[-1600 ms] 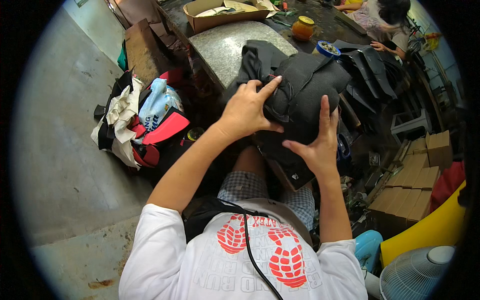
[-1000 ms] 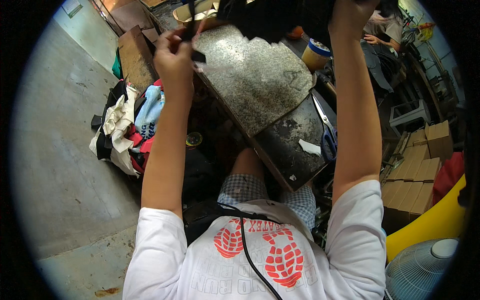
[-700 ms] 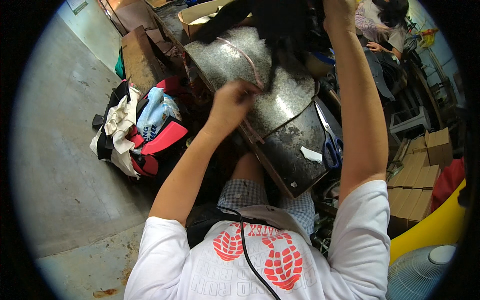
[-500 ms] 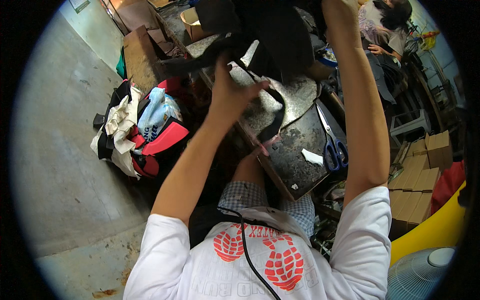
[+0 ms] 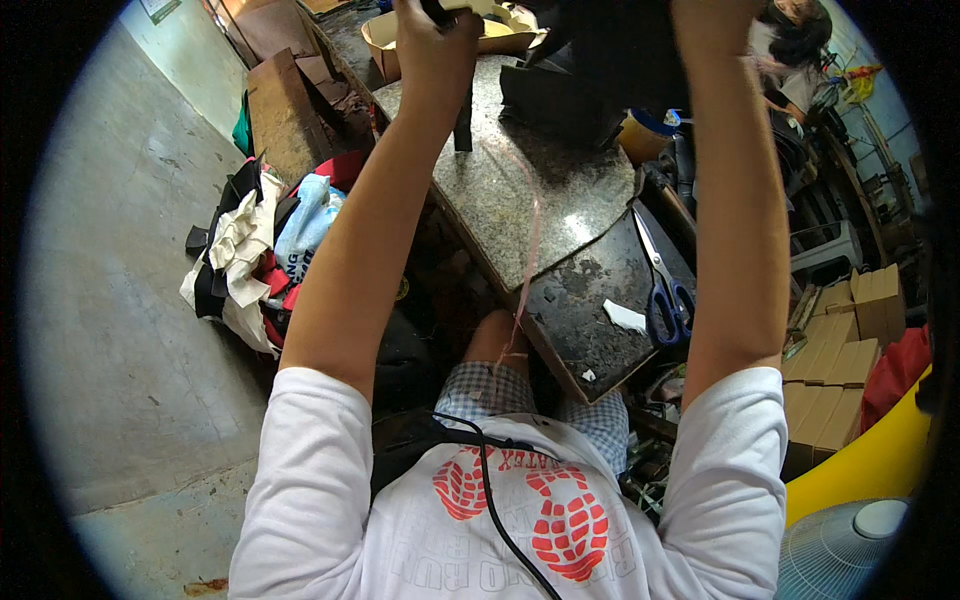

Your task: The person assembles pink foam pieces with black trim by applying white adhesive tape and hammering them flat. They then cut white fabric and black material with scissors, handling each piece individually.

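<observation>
My left hand (image 5: 437, 45), raised at the far side of the bench, has its fingers closed around a narrow black strip (image 5: 463, 125) whose end hangs below the fist. At the top edge my right hand (image 5: 712, 25) is partly cut off and its fingers are hidden. Close beside it are dark black sheet pieces (image 5: 610, 70); whether the hand grips them does not show. Under both arms lies a speckled stone slab (image 5: 500, 215) on the dark bench. A thin pink string (image 5: 535, 210) trails over the slab and down past its near edge.
Blue-handled scissors (image 5: 660, 285) lie on the bench's right side by a white scrap (image 5: 625, 316). An open cardboard box (image 5: 382, 45) stands at the back. Cloth scraps (image 5: 240, 250) are heaped at left, stacked cartons (image 5: 830, 350) at right, near a fan (image 5: 850, 550). Another person (image 5: 790, 50) sits far right.
My left hand has moved up and away, closing from spread fingers around the black strip. The black pieces have shifted off the slab's middle, baring the stone and the pink string.
</observation>
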Demonstrator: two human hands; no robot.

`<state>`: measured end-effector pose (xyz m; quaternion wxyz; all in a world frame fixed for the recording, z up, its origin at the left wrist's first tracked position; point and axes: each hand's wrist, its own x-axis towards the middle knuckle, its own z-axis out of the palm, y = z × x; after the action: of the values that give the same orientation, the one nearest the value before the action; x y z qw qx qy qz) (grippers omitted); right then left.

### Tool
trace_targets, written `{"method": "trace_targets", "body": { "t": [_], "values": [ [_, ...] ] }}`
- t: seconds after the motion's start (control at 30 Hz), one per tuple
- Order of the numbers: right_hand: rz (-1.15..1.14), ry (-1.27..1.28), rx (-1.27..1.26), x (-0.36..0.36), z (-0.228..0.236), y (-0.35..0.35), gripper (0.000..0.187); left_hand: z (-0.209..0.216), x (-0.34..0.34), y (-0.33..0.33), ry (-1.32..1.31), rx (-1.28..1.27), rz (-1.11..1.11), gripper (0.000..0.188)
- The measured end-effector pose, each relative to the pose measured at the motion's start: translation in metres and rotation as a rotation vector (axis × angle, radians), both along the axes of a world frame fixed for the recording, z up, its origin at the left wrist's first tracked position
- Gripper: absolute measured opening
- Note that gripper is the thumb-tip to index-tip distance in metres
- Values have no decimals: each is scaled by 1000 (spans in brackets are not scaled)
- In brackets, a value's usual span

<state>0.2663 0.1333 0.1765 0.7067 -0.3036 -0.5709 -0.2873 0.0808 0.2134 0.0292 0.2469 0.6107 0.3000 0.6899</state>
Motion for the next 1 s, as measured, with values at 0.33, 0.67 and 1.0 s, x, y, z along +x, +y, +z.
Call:
{"method": "trace_targets", "body": {
  "t": [0.33,0.67,1.0],
  "values": [
    [-329,-700,-1389,33,-201,-9,75,-89,-49,-99,838,-291,-64,40],
    [-457,-376,-1553,50,-190,-208,27,-65,-37,-101,904,35,546,28],
    [-624,-61,-1715,46,-206,-281,36,-37,53,-175,1364,386,-581,38]
  ]
}}
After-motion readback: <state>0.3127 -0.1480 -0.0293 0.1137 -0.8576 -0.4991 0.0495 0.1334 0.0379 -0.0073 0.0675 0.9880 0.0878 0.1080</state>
